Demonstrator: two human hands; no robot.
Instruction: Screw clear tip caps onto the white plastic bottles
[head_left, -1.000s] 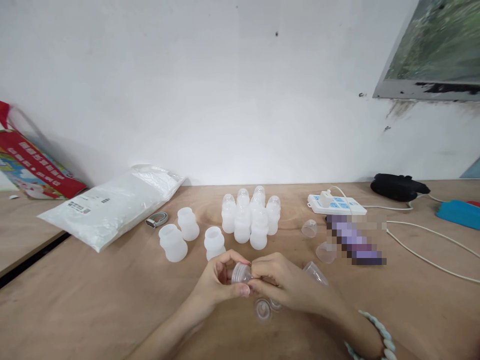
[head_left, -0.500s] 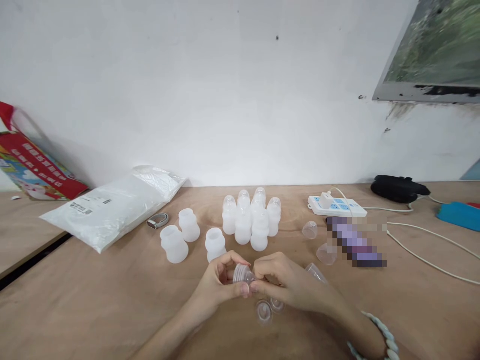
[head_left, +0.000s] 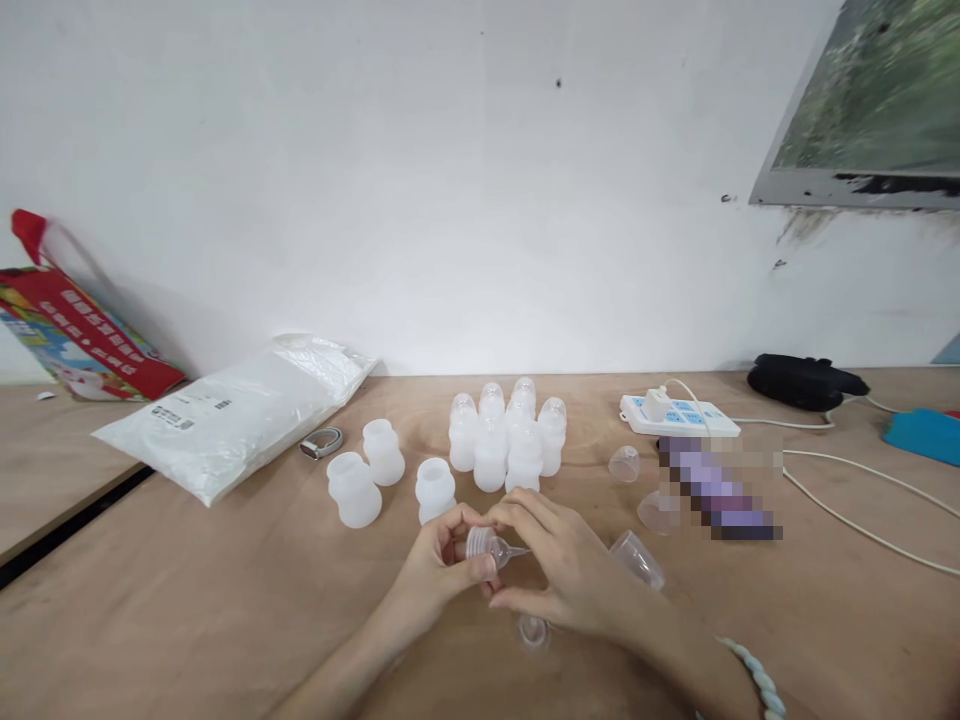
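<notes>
At six o'clock, your left hand [head_left: 439, 568] grips the clear tapered piece [head_left: 498, 551] by its ribbed collar [head_left: 478, 543]; your right hand [head_left: 574, 570] curves around its thin tip [head_left: 517, 551], fingers parted. It looks light, probably slippery; hold the stiffer-looking collar. Domed bottles [head_left: 491, 455] stand beyond, at twelve.

A pixelated purple object [head_left: 720, 492] lies just in front of the power strip [head_left: 716, 424]. Right of the strip sit a black object [head_left: 802, 382] and, farther, something blue [head_left: 926, 436]; well left, a watch [head_left: 310, 449], white bag [head_left: 240, 412] and red bag [head_left: 101, 340].
</notes>
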